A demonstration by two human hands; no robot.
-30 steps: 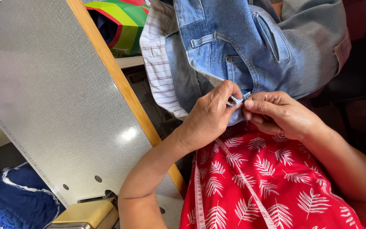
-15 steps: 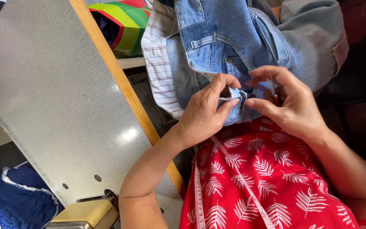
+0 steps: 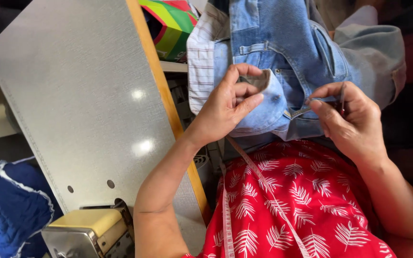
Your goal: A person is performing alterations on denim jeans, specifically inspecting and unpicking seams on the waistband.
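Observation:
A pair of light blue denim jeans [image 3: 283,43] hangs over my lap, its striped white pocket lining [image 3: 201,57] showing on the left. My left hand [image 3: 228,102] pinches a folded flap of the denim between thumb and fingers. My right hand [image 3: 350,117] grips the jeans' edge to the right and also pinches a thin dark tool, too small to identify. A white measuring tape [image 3: 264,186] runs down over my red leaf-print dress [image 3: 302,200].
A grey sewing table [image 3: 82,105] with a wooden edge lies to the left, a metal machine part [image 3: 87,231] at its near end. Blue fabric [image 3: 10,205] sits at lower left. A bright green and red box [image 3: 168,26] stands behind the table.
My hands have moved apart. The left now folds a denim flap over its fingers, and the right has shifted rightward along the jeans' edge. The view has come closer.

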